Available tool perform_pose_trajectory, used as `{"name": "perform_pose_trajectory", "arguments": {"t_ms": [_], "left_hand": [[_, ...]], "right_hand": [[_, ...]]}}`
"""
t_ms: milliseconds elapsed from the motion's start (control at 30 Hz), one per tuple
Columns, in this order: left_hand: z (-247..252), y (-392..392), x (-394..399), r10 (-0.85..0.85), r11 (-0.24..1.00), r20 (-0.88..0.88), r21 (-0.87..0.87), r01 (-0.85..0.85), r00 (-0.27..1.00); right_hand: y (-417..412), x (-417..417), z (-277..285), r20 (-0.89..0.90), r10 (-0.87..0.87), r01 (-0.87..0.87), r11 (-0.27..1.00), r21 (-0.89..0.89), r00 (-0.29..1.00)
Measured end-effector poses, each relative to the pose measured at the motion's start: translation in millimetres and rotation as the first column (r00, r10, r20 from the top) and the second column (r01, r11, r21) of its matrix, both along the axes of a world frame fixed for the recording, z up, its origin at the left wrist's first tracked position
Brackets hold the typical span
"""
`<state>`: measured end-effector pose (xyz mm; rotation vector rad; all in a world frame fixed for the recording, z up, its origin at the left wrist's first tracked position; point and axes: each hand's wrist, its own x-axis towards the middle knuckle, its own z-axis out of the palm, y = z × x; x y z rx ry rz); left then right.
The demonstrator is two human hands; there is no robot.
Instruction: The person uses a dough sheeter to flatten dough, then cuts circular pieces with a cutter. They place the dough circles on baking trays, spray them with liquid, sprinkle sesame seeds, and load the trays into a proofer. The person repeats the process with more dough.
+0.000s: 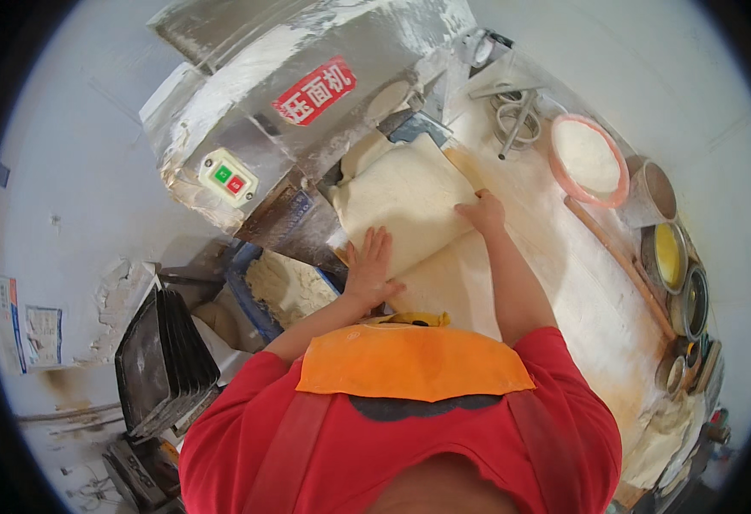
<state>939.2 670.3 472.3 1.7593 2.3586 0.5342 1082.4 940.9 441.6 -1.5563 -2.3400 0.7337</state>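
A thick, pale sheet of dough [407, 193] lies folded at the mouth of a steel dough-sheeting machine [240, 103], its far end against the machine. My left hand [370, 266] rests on the sheet's near left corner, fingers apart and palm down. At the right edge of the dough is my right hand [483, 213], with its thumb on top and its fingers curled at the rim. A tan, flat surface shows under the near edge of the dough. What lies under the sheet is hidden.
Right of the dough stretches a floured worktop [542, 257] with a long wooden rolling pin [619, 263], a pink bowl of flour [586, 157] and metal ring cutters [518, 122]. A blue tub of dough [240, 283] and stacked black baking trays [157, 360] stand left. The machine carries green and red buttons [229, 178].
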Motion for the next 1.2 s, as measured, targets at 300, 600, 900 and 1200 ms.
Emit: {"name": "perform_pose_trajectory", "arguments": {"t_ms": [300, 600, 900, 1200], "left_hand": [[88.9, 2.4, -44.7, -0.482, 0.874, 0.217, 0.058, 0.482, 0.849], [109.9, 194.3, -11.8, -0.232, 0.951, 0.275, 0.268, 0.157, 0.933], [-12.2, 139.8, 46.8, 0.623, 0.770, 0.754, -0.638, 0.009, 0.211], [15.0, 144.1, 74.4, 0.412, 0.796, 0.907, -0.405, -0.450, -0.088]], "right_hand": [[-135.7, 155.4, 129.0, -0.326, -0.108, 0.002, 0.951, -0.309, 0.939], [6.7, 214.9, 115.5, -0.723, -0.487, 0.374, 0.867, -0.330, 0.490], [-76.3, 151.3, 18.3, 0.113, -0.395, 0.407, 0.905, -0.123, 0.912], [-127.4, 176.2, 3.5, -0.477, -0.710, 0.297, 0.673, -0.678, 0.519]]}}
